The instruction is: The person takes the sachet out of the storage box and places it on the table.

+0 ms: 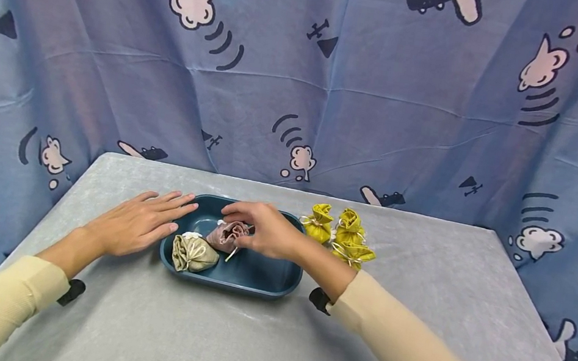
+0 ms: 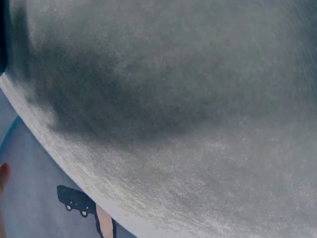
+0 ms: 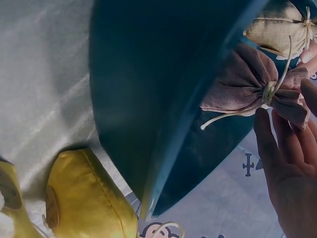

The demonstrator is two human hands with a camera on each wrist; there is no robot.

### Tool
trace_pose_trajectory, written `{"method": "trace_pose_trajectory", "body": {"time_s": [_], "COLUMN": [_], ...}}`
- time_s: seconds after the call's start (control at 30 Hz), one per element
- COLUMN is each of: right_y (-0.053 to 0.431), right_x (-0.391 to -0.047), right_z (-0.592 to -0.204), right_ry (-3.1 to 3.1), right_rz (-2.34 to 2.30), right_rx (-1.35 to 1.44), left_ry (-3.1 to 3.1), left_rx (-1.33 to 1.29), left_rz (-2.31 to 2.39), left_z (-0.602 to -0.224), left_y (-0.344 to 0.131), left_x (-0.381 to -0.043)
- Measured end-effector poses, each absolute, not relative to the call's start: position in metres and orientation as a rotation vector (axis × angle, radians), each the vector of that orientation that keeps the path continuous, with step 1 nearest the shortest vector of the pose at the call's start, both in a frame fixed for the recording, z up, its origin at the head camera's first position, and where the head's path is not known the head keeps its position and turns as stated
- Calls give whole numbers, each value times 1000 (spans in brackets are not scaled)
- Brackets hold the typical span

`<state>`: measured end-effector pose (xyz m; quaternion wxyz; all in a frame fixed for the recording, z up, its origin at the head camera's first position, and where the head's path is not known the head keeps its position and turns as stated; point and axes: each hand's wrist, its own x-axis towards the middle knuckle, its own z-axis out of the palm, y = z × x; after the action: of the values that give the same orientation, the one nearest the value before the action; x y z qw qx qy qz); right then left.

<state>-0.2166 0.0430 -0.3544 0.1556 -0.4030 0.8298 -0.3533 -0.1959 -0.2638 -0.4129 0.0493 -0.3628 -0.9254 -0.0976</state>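
In the head view a mauve drawstring pouch [image 1: 224, 235] is in the blue tray [image 1: 253, 274], beside a beige drawstring pouch [image 1: 195, 255]. My right hand [image 1: 272, 232] reaches over the tray and pinches the mauve pouch by its gathered top, near the tied cord. The right wrist view shows fingers [image 3: 267, 139] against the neck of that pouch. At the tray's left end my left hand [image 1: 141, 224] lies with fingers straight, fingertips at the rim. Only a sliver of a finger [image 2: 3, 178] appears in the left wrist view.
Several yellow drawstring pouches [image 1: 350, 229] stand close together on the grey-covered table [image 1: 417, 297], just right of the tray. A blue patterned curtain [image 1: 304, 71] hangs behind the table's back edge.
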Motion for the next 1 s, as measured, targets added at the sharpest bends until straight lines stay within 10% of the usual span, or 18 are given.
{"method": "trace_pose_trajectory", "body": {"time_s": [1.0], "right_y": [50], "right_x": [-219], "right_z": [-360], "right_ry": [2328], "right_rz": [-1137], "right_rx": [-1147], "left_ry": [-2835], "left_rx": [-1103], "left_rz": [-289], "left_z": [-412], "left_y": [-263], "left_x": [-196]}}
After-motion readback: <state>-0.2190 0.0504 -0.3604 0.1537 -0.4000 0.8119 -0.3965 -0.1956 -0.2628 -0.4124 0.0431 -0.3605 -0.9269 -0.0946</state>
